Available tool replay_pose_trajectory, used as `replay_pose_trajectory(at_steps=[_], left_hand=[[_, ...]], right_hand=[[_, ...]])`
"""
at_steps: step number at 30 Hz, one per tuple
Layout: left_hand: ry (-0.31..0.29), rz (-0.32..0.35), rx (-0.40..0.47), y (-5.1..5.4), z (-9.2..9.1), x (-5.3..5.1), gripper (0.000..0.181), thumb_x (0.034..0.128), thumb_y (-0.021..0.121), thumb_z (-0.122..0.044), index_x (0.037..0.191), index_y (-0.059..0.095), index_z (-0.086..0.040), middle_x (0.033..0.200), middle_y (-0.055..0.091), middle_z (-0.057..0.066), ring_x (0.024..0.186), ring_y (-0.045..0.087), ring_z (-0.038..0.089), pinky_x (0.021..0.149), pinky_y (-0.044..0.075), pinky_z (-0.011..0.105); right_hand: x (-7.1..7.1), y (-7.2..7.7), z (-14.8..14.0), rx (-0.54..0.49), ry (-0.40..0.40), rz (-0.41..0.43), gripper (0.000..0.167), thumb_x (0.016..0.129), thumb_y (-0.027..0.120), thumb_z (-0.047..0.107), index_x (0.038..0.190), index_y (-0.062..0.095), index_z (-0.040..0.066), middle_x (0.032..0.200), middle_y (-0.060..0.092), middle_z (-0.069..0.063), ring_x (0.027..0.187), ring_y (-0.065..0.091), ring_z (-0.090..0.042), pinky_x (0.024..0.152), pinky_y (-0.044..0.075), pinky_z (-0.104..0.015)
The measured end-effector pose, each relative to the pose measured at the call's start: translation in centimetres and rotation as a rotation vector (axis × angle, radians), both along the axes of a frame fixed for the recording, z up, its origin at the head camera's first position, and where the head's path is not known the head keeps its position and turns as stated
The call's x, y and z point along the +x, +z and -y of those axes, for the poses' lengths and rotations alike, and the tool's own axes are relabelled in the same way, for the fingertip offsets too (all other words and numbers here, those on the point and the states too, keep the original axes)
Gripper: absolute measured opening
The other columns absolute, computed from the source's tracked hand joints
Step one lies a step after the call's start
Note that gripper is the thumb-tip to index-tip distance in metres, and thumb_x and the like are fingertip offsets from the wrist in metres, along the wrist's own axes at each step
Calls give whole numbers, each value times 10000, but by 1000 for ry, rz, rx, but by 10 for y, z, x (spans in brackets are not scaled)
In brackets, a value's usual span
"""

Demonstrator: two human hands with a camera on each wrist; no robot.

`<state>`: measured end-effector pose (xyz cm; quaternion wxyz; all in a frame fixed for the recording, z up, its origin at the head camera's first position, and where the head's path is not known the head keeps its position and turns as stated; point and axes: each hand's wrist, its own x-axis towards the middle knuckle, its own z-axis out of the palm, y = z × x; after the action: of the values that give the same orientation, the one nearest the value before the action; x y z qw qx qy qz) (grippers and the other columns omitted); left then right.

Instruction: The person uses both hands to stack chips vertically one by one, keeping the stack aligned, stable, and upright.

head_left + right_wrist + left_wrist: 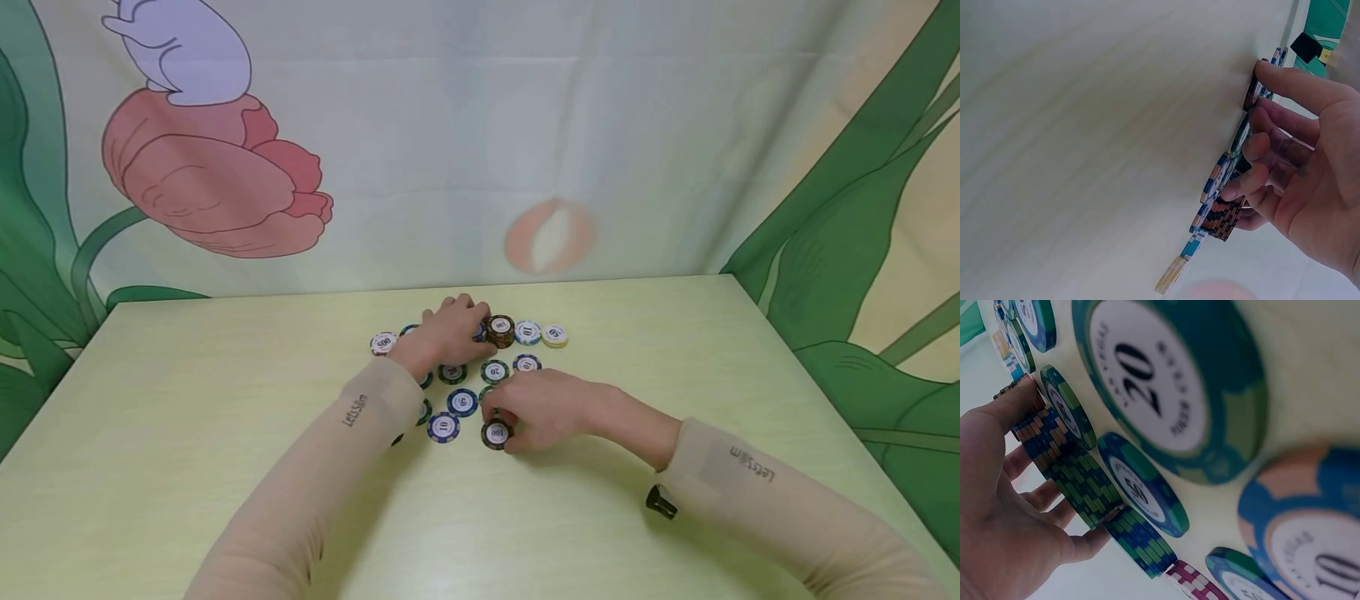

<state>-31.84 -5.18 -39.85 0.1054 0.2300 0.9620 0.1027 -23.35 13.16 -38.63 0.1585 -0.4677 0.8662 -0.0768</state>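
Observation:
Poker chips lie in rows on a pale table. My left hand (450, 331) reaches to the back row; its thumb bears on the stack of brown chips (501, 329), with the fingers round the far side of the neighbouring blue stack (1044, 434) and green stack (1085, 484). Between thumb and index finger my right hand (551, 408) pinches a black 100 chip (497, 433) at the front of the group. Under that hand a green chip (487, 396) is partly hidden. Loose chips in front include a green 20 chip (495, 371) and a blue 50 chip (462, 402).
Right of the brown stack stand light blue chips (527, 332) and yellow chips (555, 336). A white 500 chip (383, 342) lies at the back left. The left forearm covers some chips. Behind the table (225, 400) hangs a printed curtain (420, 167).

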Motion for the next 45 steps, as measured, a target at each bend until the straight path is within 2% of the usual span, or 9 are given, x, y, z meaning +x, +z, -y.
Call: replay_pose_trajectory(at_steps=[9, 13, 17, 22, 27, 31, 38, 45], left_hand=[[6, -18, -29, -1, -4, 1, 517, 1020, 634, -417, 1427, 521, -120, 1437, 455, 186, 1322, 414, 379, 1048, 345, 650], [10, -21, -38, -1, -4, 0, 530, 1021, 631, -418, 1445, 510, -123, 1460, 441, 190, 1346, 398, 388, 1060, 330, 661], [10, -23, -39, -1, -3, 0, 533, 1019, 633, -422, 1446, 513, -126, 1457, 441, 191, 1346, 398, 391, 1064, 325, 668], [11, -28, -38, -1, -2, -2, 531, 1014, 639, -425, 1438, 525, -126, 1442, 456, 186, 1336, 410, 385, 1061, 334, 666], [12, -26, -31, -1, -1, -2, 527, 1008, 652, -415, 1437, 535, -132, 1428, 469, 179, 1320, 423, 377, 1053, 343, 663], [11, -28, -26, -2, -1, -2, 521, 1008, 653, -414, 1435, 539, -137, 1415, 479, 172, 1307, 432, 369, 1049, 348, 658], [11, -34, -20, -2, -1, -2, 522, 1007, 656, -414, 1436, 540, -139, 1416, 482, 173, 1306, 433, 374, 1053, 343, 669], [14, -32, -20, -2, -3, -1, 506, 1006, 661, -405, 1431, 547, -155, 1393, 487, 167, 1290, 436, 369, 1041, 349, 675]], right_hand=[[1, 2, 0, 22, 16, -39, 190, 819, 777, 224, 953, 646, 198, 846, 577, 95, 762, 527, -91, 645, 456, -270], [-4, 7, -4, 24, -14, -47, 215, 817, 737, 243, 1009, 659, 189, 917, 590, 70, 793, 538, -109, 672, 463, -291], [-12, 11, -11, 5, -51, -59, 307, 828, 732, 269, 1107, 673, 156, 1041, 577, 37, 826, 549, -119, 731, 479, -295], [-24, 15, -20, -45, -129, -72, 323, 828, 747, 275, 1112, 662, 147, 1094, 571, 16, 829, 548, -143, 737, 484, -328], [-35, 14, -24, -89, -212, -101, 303, 831, 759, 262, 1082, 647, 135, 1003, 599, 49, 835, 562, -141, 729, 485, -344], [-41, 12, -25, -111, -257, -143, 301, 835, 753, 239, 1077, 653, 91, 948, 618, 28, 800, 560, -149, 693, 484, -337], [-50, 7, -21, -131, -352, -228, 328, 849, 700, 250, 1112, 668, 55, 1012, 634, -26, 839, 584, -180, 705, 511, -349], [-56, 1, -17, -158, -431, -272, 327, 870, 680, 237, 1135, 691, 46, 1049, 642, -68, 880, 612, -216, 717, 538, -388]])
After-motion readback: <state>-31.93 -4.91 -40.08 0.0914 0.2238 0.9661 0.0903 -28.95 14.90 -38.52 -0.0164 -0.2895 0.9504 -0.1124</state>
